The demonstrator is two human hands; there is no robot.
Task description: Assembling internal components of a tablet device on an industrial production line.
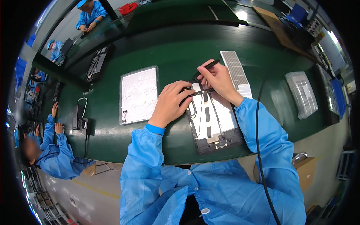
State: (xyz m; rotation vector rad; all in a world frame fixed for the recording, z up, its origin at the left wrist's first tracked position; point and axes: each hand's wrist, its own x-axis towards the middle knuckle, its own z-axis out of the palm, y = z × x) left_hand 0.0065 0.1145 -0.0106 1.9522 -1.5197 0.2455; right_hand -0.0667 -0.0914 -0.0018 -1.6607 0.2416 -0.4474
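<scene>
An opened tablet body (215, 123) with a black frame and white inner panels lies on the green bench (176, 48) in front of me. My left hand (170, 103) rests on its upper left corner, fingers curled over the frame's edge. My right hand (217, 78) sits at the tablet's top edge and grips black tweezers (210, 64), whose far end points up and to the right, away from the tablet. Both of my sleeves are blue. What the tweezer tips touch is hidden by my fingers.
A clear tray (138, 93) of small white parts lies left of the tablet. A grey ribbed strip (236, 71) and a clear plastic tray (302, 93) lie to the right. A black cable (258, 123) hangs by my right arm. A person in blue (56, 153) works at left, others farther back.
</scene>
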